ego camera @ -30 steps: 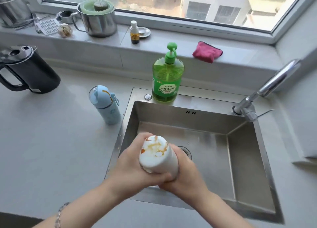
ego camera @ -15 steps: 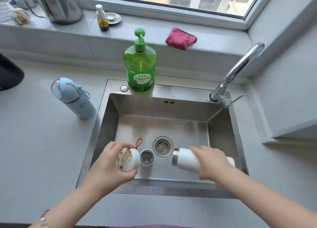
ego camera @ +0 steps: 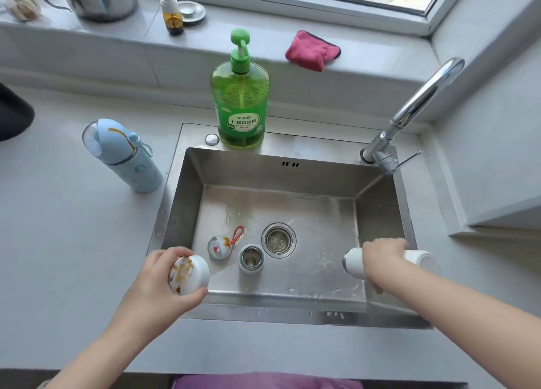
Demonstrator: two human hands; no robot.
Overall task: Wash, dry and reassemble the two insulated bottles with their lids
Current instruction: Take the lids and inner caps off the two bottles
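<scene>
I have the white bottle (ego camera: 352, 264) in my right hand (ego camera: 383, 255), low in the sink (ego camera: 263, 315) by its near right corner. It lies on its side, its long axis running left to right along the sink's near edge, with the steel-rimmed mouth pointing left toward the drain (ego camera: 278, 239). The faucet (ego camera: 424, 95) stands at the far right corner, so my right hand is plainly the nearer one to it. I judge the next move turns on that: the mouth has to swing round and up toward that corner before water can go in.

My right hand is wrapped over the bottle's middle from above, fingers curled round it. I cannot see the thumb. My left hand (ego camera: 152, 289) is over the sink's near left corner and cups the lid (ego camera: 188, 274), fingers and thumb curled round its rim, the brown-stained top facing me.

Two loose parts sit on the sink floor between my hands: a clear cap (ego camera: 218, 246) with a red loop, and just to its right a metal insert (ego camera: 251, 259), near the drain. The blue bottle (ego camera: 126, 157) stands capped on the table just off the sink's left edge, smeared brown on top. The soap bottle (ego camera: 240, 107) stands on the sink's far rim.
</scene>
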